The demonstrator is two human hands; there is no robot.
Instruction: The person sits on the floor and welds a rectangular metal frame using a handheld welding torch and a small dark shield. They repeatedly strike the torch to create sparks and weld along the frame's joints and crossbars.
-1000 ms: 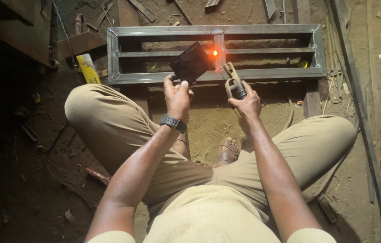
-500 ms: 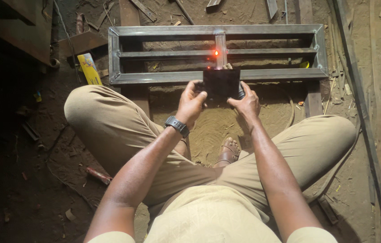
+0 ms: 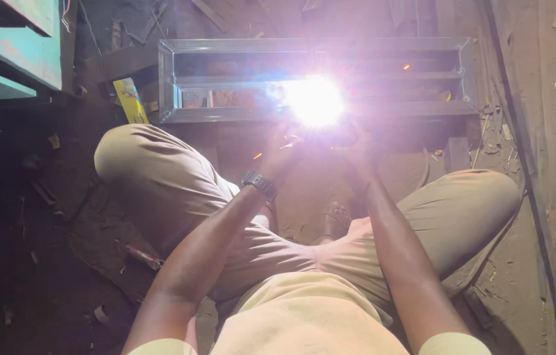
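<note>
Two hands raised together in front of squatting person, both washed out by white glare. Left hand [image 3: 286, 146] just left of flare, black watch [image 3: 259, 184] on wrist; grip state cannot be told. Right hand [image 3: 355, 148] just below-right of flare; grip likewise unreadable. Welding arc [image 3: 313, 100] burns on near rail of grey metal frame [image 3: 173, 85], lying flat on dirt floor [image 3: 41, 263] just beyond knees. Yellow packet [image 3: 131, 100] beside frame's left end. Teal bench [image 3: 8, 52] top left.
</note>
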